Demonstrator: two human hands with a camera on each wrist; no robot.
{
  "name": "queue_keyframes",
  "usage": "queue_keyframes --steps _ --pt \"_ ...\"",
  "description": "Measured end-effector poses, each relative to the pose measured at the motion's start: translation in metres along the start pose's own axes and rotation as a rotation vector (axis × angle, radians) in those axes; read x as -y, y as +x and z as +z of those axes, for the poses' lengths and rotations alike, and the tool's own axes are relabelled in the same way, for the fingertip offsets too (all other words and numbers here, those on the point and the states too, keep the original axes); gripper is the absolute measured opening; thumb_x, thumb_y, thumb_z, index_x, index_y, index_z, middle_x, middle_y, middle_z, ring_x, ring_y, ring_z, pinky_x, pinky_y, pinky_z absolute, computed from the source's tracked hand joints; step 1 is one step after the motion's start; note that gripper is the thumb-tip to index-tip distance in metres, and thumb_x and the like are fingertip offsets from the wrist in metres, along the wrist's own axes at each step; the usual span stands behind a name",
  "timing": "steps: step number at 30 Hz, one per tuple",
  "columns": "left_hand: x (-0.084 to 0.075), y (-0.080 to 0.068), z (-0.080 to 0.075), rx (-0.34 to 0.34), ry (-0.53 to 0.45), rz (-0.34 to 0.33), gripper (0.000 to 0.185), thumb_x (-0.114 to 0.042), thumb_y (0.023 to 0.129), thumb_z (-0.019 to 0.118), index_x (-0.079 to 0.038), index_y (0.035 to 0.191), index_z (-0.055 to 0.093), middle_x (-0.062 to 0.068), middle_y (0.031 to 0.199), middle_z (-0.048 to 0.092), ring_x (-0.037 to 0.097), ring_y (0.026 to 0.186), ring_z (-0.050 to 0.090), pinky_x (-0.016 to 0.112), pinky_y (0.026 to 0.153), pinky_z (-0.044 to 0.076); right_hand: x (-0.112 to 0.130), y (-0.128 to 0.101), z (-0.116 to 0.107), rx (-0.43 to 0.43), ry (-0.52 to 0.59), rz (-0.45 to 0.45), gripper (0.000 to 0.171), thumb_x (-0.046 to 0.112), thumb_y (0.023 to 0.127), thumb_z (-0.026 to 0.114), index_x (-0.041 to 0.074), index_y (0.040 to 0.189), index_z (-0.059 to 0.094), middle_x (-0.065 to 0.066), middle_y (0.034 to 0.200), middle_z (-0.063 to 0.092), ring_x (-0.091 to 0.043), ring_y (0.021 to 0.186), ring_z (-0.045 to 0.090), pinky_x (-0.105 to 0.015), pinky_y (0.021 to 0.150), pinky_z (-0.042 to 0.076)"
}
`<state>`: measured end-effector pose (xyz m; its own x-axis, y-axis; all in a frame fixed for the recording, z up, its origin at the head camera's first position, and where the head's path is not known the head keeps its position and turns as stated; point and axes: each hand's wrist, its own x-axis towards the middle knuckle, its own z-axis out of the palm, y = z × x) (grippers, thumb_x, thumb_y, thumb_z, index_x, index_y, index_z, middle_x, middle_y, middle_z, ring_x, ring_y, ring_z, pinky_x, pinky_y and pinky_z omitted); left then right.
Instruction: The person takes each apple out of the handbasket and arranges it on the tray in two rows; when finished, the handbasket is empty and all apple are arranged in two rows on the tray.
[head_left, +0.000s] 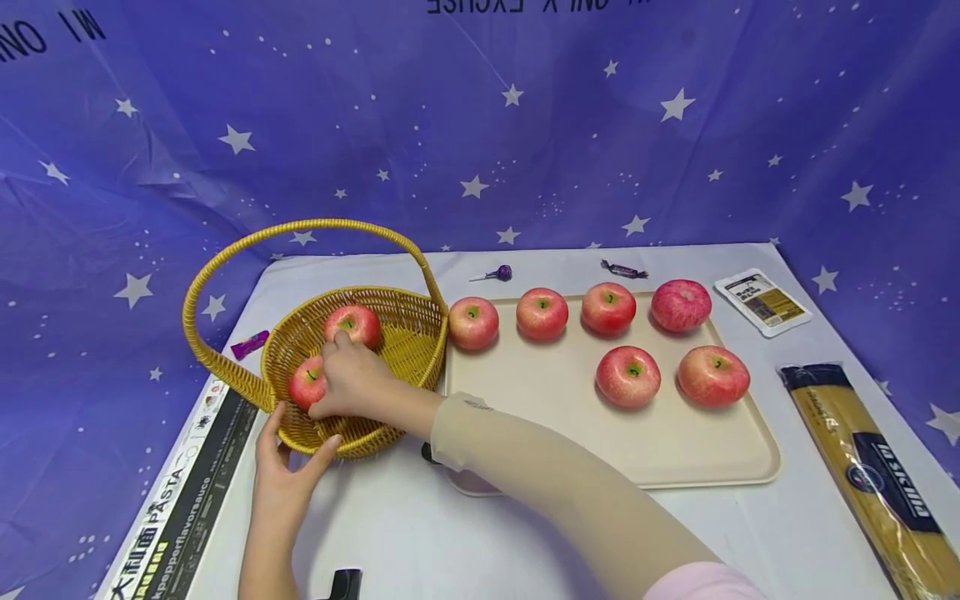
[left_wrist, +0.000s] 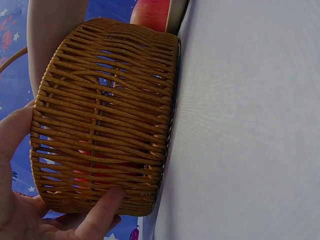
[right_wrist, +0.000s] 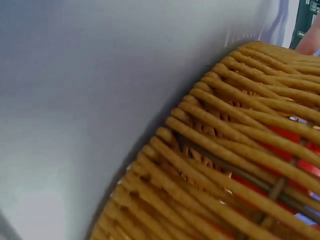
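Observation:
The yellow wicker basket (head_left: 197,317) with a tall hoop handle stands on the left of the table. My left hand (head_left: 287,483) grips its near left side, thumb at the rim and fingers along the weave; the left wrist view shows a fingertip (left_wrist: 111,197) on the outer wall. Inside the basket my right hand (head_left: 356,379) holds a red apple (head_left: 306,382), covering its right side. Behind that apple sits another apple (head_left: 356,323), close to the right hand's fingers. In the right wrist view the basket wall (right_wrist: 210,165) hides the right hand, and red shows through the weave.
Right of the basket lies a beige tray (head_left: 525,400) bearing several apples (head_left: 628,377). A lollipop (head_left: 503,272) and a wrapped candy (head_left: 624,270) lie behind it. On the right are a flat packet (head_left: 762,302) and a spaghetti pack (head_left: 862,475). A purple candy (head_left: 250,344) and long boxes (head_left: 187,500) lie left.

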<state>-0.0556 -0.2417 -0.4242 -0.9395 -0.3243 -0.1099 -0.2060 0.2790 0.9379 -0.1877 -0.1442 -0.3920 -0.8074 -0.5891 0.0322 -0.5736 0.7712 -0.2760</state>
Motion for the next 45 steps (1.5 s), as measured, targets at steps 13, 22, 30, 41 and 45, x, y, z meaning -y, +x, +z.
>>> queue_keyframes --steps 13,22,30,41,45 --pt "0.002 0.000 0.000 -0.007 -0.020 0.017 0.099 -0.020 0.086 0.075 -0.015 0.156 0.004 0.011 0.159 0.001 0.036 0.144 0.006 0.048 0.116 0.015 -0.024 -0.029 -0.033 -0.024 0.166 -0.050 0.074 0.047 0.066 0.079 0.008 0.124 0.056 -0.001 0.119 0.050 -0.009 0.084 0.054 -0.017 0.069 0.049" --pt "0.002 0.001 0.000 -0.014 -0.010 0.010 0.099 -0.020 0.086 0.075 -0.017 0.156 0.004 0.012 0.159 0.001 0.037 0.144 0.007 0.047 0.116 0.014 -0.074 -0.080 -0.086 -0.153 0.371 -0.022 0.072 0.038 0.066 0.081 0.008 0.126 0.055 0.001 0.114 0.049 -0.010 0.091 0.055 -0.023 0.079 0.050" --pt "0.001 0.000 -0.001 -0.009 -0.015 0.004 0.100 -0.020 0.086 0.075 -0.018 0.156 0.004 0.010 0.160 -0.001 0.036 0.144 0.007 0.047 0.116 0.014 -0.151 -0.149 -0.102 -0.256 0.414 0.133 0.070 0.036 0.064 0.084 0.010 0.124 0.057 -0.001 0.114 0.052 -0.016 0.096 0.055 -0.035 0.083 0.051" --pt "0.001 -0.001 -0.001 -0.001 -0.011 -0.012 0.101 -0.022 0.086 0.075 -0.020 0.156 0.002 0.009 0.159 -0.005 0.040 0.143 0.004 0.049 0.116 0.013 -0.211 -0.196 -0.068 -0.155 0.266 0.296 0.069 0.034 0.065 0.081 0.005 0.123 0.056 -0.007 0.114 0.051 -0.023 0.090 0.059 -0.044 0.081 0.052" --pt "0.001 -0.002 0.000 -0.006 -0.014 -0.006 0.100 -0.021 0.086 0.075 -0.020 0.156 0.003 0.009 0.159 -0.004 0.040 0.143 0.004 0.049 0.116 0.014 -0.212 -0.198 -0.061 -0.154 0.260 0.290 0.069 0.035 0.065 0.081 0.006 0.123 0.056 -0.006 0.113 0.051 -0.022 0.090 0.058 -0.042 0.080 0.053"
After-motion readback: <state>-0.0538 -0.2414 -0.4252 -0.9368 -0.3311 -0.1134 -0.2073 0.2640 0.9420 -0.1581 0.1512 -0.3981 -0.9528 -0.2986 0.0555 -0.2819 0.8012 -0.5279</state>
